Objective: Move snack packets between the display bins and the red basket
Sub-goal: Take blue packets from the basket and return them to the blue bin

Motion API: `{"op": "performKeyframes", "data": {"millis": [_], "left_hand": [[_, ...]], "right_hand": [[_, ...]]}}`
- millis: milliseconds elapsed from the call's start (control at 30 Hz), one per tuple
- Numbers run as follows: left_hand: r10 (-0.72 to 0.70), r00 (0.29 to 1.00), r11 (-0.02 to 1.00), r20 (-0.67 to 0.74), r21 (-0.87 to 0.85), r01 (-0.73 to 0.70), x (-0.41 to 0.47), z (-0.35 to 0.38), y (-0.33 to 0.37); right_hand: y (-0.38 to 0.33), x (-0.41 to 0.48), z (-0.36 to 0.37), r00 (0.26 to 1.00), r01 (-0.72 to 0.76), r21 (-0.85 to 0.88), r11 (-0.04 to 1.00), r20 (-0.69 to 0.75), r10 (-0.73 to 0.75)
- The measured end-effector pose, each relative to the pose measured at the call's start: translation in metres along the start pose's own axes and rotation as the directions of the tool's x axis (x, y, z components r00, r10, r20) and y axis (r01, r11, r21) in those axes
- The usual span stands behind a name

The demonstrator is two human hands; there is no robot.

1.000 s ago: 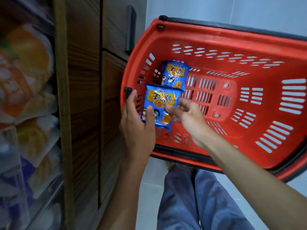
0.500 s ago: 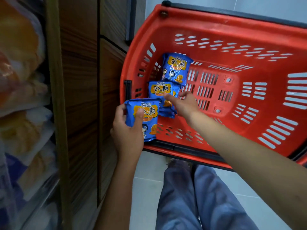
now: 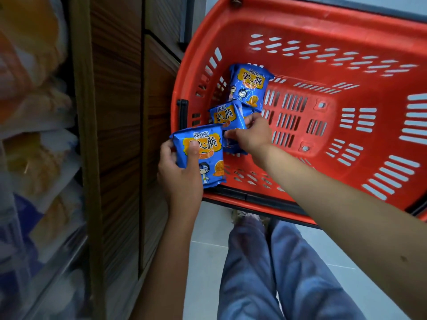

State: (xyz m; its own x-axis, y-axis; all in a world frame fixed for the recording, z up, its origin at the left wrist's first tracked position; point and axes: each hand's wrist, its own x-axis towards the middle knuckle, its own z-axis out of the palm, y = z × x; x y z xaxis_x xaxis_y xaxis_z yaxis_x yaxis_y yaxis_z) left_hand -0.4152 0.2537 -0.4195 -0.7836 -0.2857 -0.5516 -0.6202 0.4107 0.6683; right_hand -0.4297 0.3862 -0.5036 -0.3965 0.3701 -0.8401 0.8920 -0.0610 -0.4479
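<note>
The red basket (image 3: pixel 360 139) fills the upper right, seen from above. Three blue snack packets with yellow lettering show. My left hand (image 3: pixel 179 176) grips one blue packet (image 3: pixel 203 153) at the basket's near left corner, thumb across its front. My right hand (image 3: pixel 250 137) reaches into the basket and pinches a second blue packet (image 3: pixel 227 116), which partly hides behind the first. A third blue packet (image 3: pixel 249 86) lies on the basket floor near the left wall, touched by neither hand.
A dark wooden cabinet (image 3: pixel 115 135) stands left of the basket. Blurred display bins of snack bags (image 3: pixel 34 135) fill the far left edge. My legs in blue jeans (image 3: pixel 277 273) are below, over a pale tiled floor (image 3: pixel 208 239).
My left hand has drawn its packet back toward the basket's near left corner. My right hand went further in and took hold of the second packet. The view tilted, so the basket sits higher.
</note>
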Motion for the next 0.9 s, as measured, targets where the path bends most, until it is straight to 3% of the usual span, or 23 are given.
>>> {"op": "performKeyframes", "data": {"millis": [167,333,467,567,633,700,800,900], "left_hand": [[-0.039,0.997,0.999,-0.070,0.003,0.039,-0.002,0.001,0.004],[-0.097,0.989,0.995,-0.109,-0.006,0.097,0.000,0.010,0.018],[-0.204,0.966,0.940,0.161,-0.243,0.239,0.002,0.023,0.030],[-0.220,0.921,0.905,0.321,-0.284,0.316,0.002,0.031,0.028],[-0.228,0.910,0.895,0.346,-0.293,0.336,0.006,0.034,0.025],[-0.228,0.920,0.888,0.319,-0.319,0.330,0.013,0.036,0.020],[-0.227,0.929,0.889,0.293,-0.327,0.320,0.020,0.042,0.013],[-0.256,0.918,0.879,0.304,-0.322,0.352,0.023,0.049,0.003]], "right_hand": [[-0.006,-0.040,-0.034,0.989,0.049,0.409,0.911,0.106,-0.101],[-0.006,-0.073,-0.053,0.951,-0.017,0.519,0.854,0.273,-0.147],[-0.006,-0.082,-0.039,0.944,-0.006,0.549,0.836,0.280,-0.177],[-0.009,-0.077,-0.035,0.935,-0.012,0.554,0.833,0.302,-0.187],[-0.011,-0.068,-0.037,0.935,-0.029,0.546,0.838,0.311,-0.171],[-0.014,-0.050,-0.038,0.950,-0.018,0.505,0.863,0.277,-0.142],[-0.015,-0.001,-0.030,0.998,0.010,0.361,0.932,0.055,-0.032],[-0.014,0.049,-0.018,0.988,-0.124,0.341,0.932,-0.040,0.146]]}}
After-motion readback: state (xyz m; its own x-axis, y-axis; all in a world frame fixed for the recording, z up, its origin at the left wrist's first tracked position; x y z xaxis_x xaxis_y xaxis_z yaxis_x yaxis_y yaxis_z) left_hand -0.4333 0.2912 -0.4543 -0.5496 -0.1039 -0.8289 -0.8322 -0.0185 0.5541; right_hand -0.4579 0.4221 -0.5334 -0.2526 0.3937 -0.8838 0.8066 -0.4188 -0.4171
